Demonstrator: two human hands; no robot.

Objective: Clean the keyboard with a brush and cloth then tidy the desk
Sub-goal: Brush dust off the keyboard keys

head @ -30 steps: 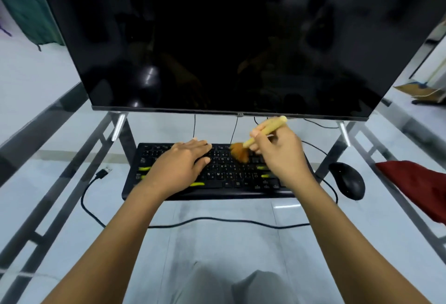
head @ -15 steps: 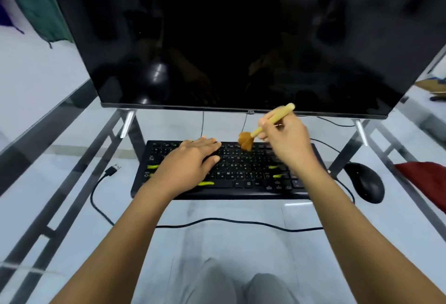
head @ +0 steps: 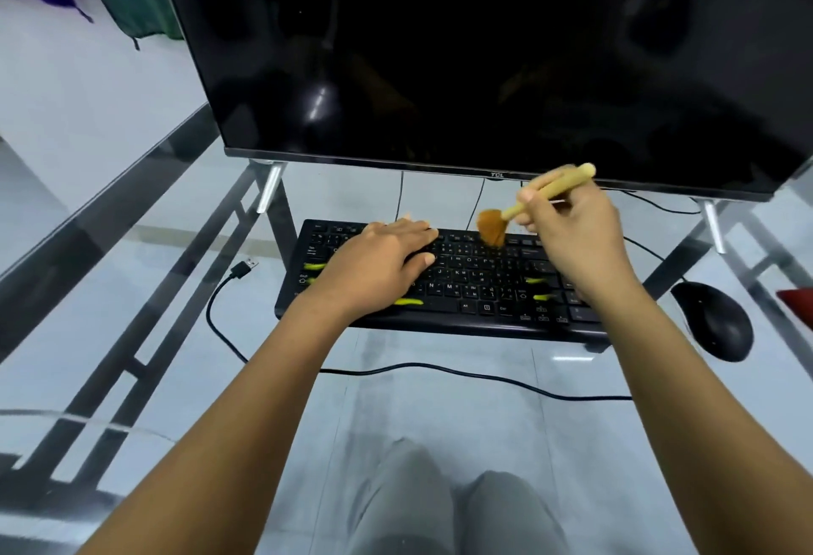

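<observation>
Monitor (head: 484, 48) stood at 12 o'clock on glass desk (head: 132, 290), screen dark. Black keyboard (head: 475, 290) lay just below it, at center. L hand (head: 378, 264) lay flat on kbd's left half, palm down, fingers straight, gripping nothing. R hand (head: 572, 228) was above kbd's right half, fingers curled around brush (head: 510, 212) handle. Handle tilted toward 2 o'clock, bristles down on top key rows. Mouse (head: 712, 321) sat at 3 o'clock of kbd, apart. Red cloth (head: 796, 299) was at 3 o'clock frame edge, mostly cut off. USB plug (head: 246, 267) lay loose at 9 o'clock of kbd.
</observation>
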